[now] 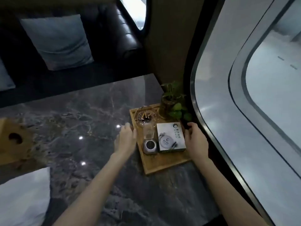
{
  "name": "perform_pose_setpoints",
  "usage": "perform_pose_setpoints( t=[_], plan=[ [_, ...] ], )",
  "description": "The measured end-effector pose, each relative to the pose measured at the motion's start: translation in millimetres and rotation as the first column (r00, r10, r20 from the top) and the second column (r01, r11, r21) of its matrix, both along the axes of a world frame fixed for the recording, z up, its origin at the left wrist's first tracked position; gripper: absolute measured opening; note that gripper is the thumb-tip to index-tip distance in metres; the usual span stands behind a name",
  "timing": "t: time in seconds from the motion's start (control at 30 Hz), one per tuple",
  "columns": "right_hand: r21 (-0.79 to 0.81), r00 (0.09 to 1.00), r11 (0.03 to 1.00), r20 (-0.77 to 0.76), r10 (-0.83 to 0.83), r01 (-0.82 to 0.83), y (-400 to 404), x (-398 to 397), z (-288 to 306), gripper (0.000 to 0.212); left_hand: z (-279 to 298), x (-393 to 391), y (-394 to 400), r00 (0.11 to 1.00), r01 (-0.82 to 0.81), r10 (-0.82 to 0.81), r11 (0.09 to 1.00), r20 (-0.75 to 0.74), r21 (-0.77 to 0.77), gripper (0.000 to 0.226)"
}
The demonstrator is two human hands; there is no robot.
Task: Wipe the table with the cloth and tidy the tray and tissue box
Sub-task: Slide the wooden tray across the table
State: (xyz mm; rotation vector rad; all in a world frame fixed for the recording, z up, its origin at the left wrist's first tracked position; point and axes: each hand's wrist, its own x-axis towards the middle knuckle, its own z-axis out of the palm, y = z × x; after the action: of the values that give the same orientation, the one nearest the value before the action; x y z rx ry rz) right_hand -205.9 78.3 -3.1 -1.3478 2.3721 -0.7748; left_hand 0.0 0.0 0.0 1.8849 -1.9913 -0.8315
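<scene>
A wooden tray (162, 162) sits on the dark marble table (81, 111) near its right edge. It carries a glass ashtray (147, 115) with butts, a potted plant (172, 101), a clear glass (149, 131), a small round device (149, 145) and a white box (171, 136). My left hand (126, 141) grips the tray's left rim, slightly blurred. My right hand (197, 141) holds the right rim beside the white box. A wooden tissue box (14, 141) stands at the table's far left edge. I cannot pick out a cloth with certainty.
A pale, soft white shape (24, 196) lies at the bottom left, either a cloth or a cushion. A dark leather sofa with a grey-blue cushion (57, 41) runs behind the table. A large rounded window (260, 95) curves close along the right.
</scene>
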Motion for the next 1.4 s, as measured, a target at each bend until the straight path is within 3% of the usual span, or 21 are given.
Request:
perform_pose_setpoints(
  t=[0.07, 0.2, 0.37, 0.57, 0.73, 0.9, 1.4],
  plan=[
    [-0.009, 0.998, 0.998, 0.002, -0.068, 0.068, 5.5, -5.5, -12.1, 0.032, -13.4, -4.8, -1.0, 0.998, -0.062, 0.062, 0.998, -0.027, -0.002, 0.022],
    [0.085, 0.994, 0.996, -0.111, -0.009, 0.019, 17.6, -17.2, -51.5, 0.037, -38.8, -11.0, -1.8, 0.996, -0.087, 0.087, 0.996, 0.009, 0.034, 0.030],
    [0.129, 0.991, 0.992, -0.131, 0.018, -0.001, 17.1, -24.1, -83.5, 0.049, -60.2, -17.6, -4.1, 0.997, -0.021, 0.021, 1.000, 0.073, 0.006, 0.030],
    [0.172, 0.991, 0.984, -0.121, 0.064, -0.043, 8.8, -26.2, -93.0, 0.045, -74.9, -21.7, -5.6, 0.981, 0.049, -0.041, 0.998, 0.190, -0.041, 0.043],
    [0.131, 0.995, 0.991, -0.097, 0.002, 0.010, 6.2, -22.9, -96.6, 0.044, -78.6, -23.6, -4.7, 0.980, 0.039, -0.030, 0.998, 0.196, -0.041, 0.036],
    [0.053, 0.994, 0.994, -0.044, -0.095, 0.098, 2.8, -18.1, -98.5, 0.028, -81.4, -24.1, -5.1, 0.984, 0.030, -0.021, 0.998, 0.176, -0.051, 0.027],
    [-0.142, 0.988, 0.989, -0.137, -0.069, 0.049, -1.1, -8.9, -94.7, 0.017, -80.0, -7.9, -10.8, 0.992, 0.075, -0.066, 0.994, 0.112, -0.081, 0.018]
  ],
)
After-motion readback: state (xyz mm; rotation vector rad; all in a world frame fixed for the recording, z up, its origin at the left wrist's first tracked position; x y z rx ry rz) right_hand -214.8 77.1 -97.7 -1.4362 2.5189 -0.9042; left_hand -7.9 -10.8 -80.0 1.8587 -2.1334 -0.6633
